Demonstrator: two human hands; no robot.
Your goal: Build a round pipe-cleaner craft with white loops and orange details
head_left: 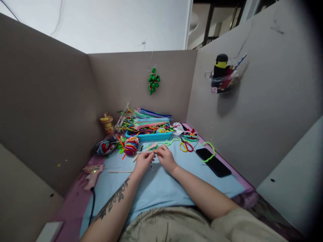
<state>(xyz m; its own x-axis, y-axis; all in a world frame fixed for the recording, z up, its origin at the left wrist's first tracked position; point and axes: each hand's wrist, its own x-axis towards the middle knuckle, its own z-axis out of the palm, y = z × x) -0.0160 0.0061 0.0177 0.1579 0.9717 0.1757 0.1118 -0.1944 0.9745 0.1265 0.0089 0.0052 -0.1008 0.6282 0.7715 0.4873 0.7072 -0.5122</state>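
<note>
Over the middle of the blue cloth (161,188), my left hand (144,162) and my right hand (165,157) meet fingertip to fingertip. Both are closed in a pinch on a thin pale pipe cleaner (141,152), whose end shows above my left fingers. Just beyond them lies a small pastel coiled piece (152,146). A striped, multicoloured pipe-cleaner ball (131,146) sits to the left of it. Another pale pipe cleaner (120,171) rests on the cloth left of my left wrist. The exact grip between the fingertips is too small to make out.
A blue tray (151,137) heaped with coloured pipe cleaners stands at the back. Scissors (186,146) and a black phone (214,163) lie right. A pink glue gun (94,174) with a cord and a dark bowl (97,148) are left. Grey partitions (126,80) enclose the table.
</note>
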